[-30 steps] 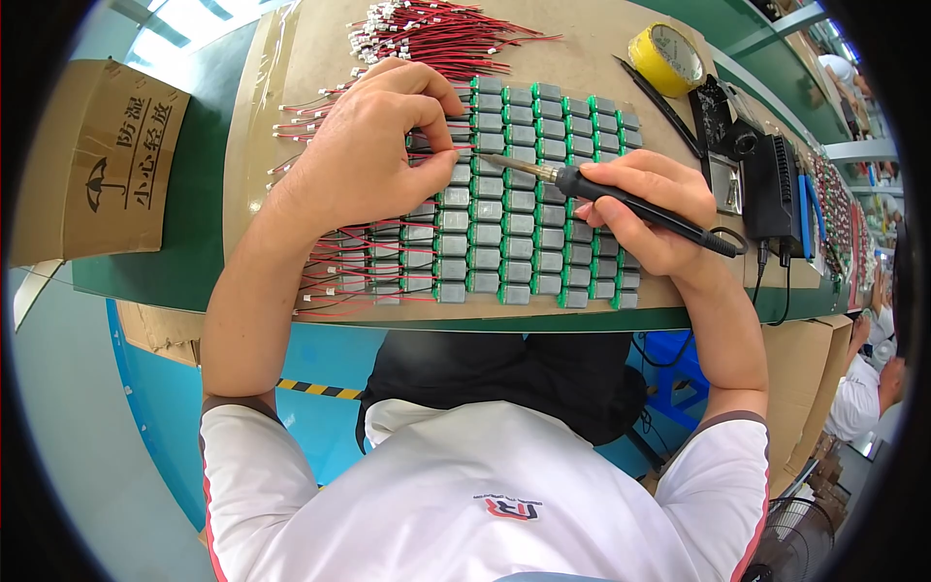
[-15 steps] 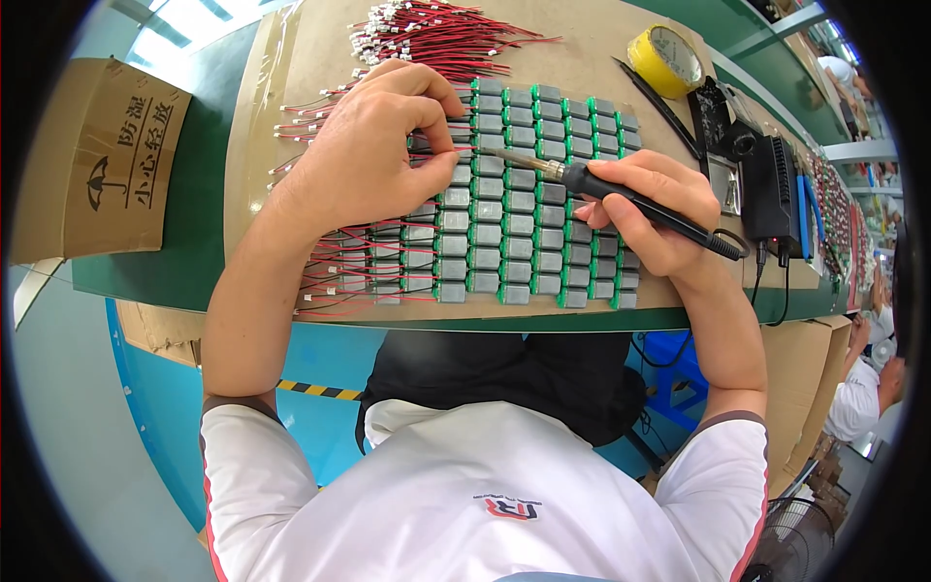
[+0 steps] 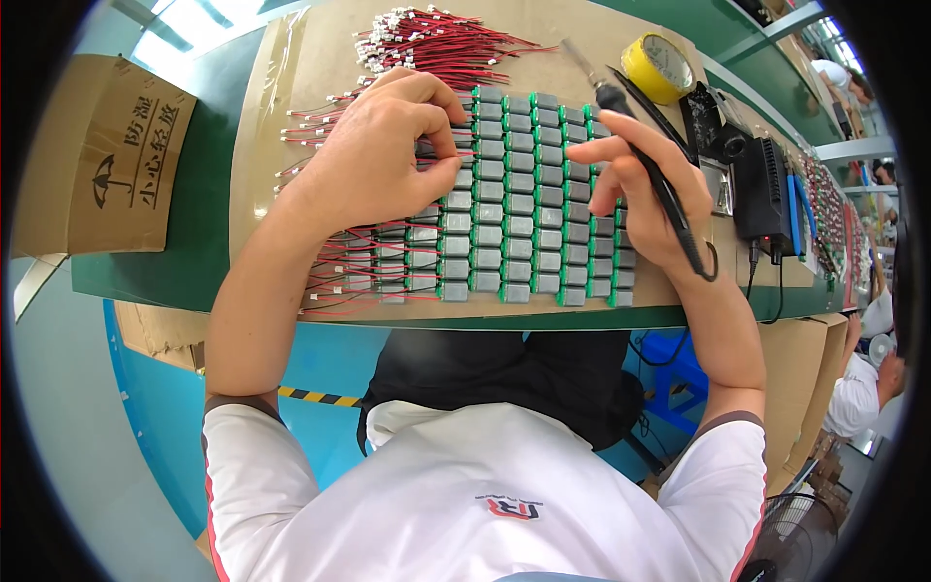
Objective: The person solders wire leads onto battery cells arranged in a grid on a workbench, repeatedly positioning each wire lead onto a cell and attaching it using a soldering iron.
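Observation:
My left hand (image 3: 393,150) is over the left part of the rows, thumb and forefinger pinched on a thin red wire (image 3: 467,153) at a cell's edge. Most of that wire is hidden by the hand. My right hand (image 3: 659,189) holds a black soldering iron (image 3: 661,184), its metal tip raised and pointing to the far side, off the cells. Its forefinger and thumb are loosely apart. Between and below the hands lie rows of small grey battery cells (image 3: 487,213) with green circuit boards. Those on the left have red and black leads (image 3: 335,272) ending in white plugs.
A bundle of red and black wires (image 3: 436,44) with white plugs lies at the far side. Yellow tape (image 3: 658,68), a black box with cables (image 3: 763,199) and a soldering stand (image 3: 713,121) are on the right. A carton (image 3: 107,160) stands left. Other people sit far right.
My right hand has swung the soldering iron up and away from the wire, its tip now toward the far side. The left hand keeps its pinch almost in place.

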The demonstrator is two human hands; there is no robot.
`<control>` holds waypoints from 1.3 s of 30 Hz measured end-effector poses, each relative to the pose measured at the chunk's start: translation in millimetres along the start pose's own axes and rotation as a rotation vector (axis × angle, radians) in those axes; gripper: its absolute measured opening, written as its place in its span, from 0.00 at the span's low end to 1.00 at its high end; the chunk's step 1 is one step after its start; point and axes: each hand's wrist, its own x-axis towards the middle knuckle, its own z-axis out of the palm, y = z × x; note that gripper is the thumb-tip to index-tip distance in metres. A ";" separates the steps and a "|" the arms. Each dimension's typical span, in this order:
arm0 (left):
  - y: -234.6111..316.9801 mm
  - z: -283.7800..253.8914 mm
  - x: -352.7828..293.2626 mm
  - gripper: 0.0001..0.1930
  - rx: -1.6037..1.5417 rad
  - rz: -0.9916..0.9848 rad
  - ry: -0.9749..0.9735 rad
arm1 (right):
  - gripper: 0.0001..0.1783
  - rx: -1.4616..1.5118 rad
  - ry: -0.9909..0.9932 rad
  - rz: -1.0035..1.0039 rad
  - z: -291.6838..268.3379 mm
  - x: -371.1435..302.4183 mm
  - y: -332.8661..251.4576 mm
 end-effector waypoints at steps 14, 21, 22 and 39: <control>-2.7 0.1 2.0 0.05 -0.011 0.014 0.001 | 0.24 -0.212 -0.143 -0.142 59.9 42.1 10.2; -3.9 0.8 -0.2 0.05 -0.017 0.028 0.035 | 0.23 -0.226 -0.153 -0.187 66.7 46.5 11.6; -3.4 1.1 0.6 0.05 -0.028 0.018 0.028 | 0.23 -0.227 -0.149 -0.184 65.1 45.1 11.8; 0.2 0.0 -0.9 0.05 -0.046 0.024 0.015 | 0.30 -0.111 -0.143 -0.175 -2.1 19.3 -6.0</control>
